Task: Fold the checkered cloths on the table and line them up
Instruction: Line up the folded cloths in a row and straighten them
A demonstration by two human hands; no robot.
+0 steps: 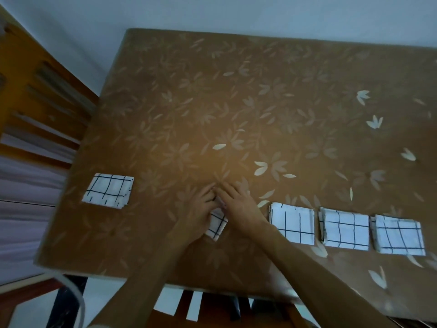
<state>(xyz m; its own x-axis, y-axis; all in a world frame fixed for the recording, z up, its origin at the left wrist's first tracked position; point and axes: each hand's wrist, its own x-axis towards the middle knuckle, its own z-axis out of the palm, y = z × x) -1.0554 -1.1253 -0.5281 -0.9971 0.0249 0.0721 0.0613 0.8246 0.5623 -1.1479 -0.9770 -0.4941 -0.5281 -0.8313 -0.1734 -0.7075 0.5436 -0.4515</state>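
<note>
Both my hands lie on one small white cloth with black grid lines [217, 225], folded, near the table's front edge. My left hand [199, 214] covers its left part and my right hand [238, 207] its upper right; only its lower corner shows. Fingertips of both hands meet at the cloth's top edge, and whether they pinch it is hidden. Three folded checkered cloths stand in a row to the right: the first [293, 223], the second [346, 229], the third [399, 235]. Another folded checkered cloth [108, 190] lies alone at the left.
The table [236, 102] carries a brown covering with a pale leaf pattern. A wooden chair back [42, 95] stands at the left, and another chair [212, 306] sits below the front edge. A wall runs behind the table.
</note>
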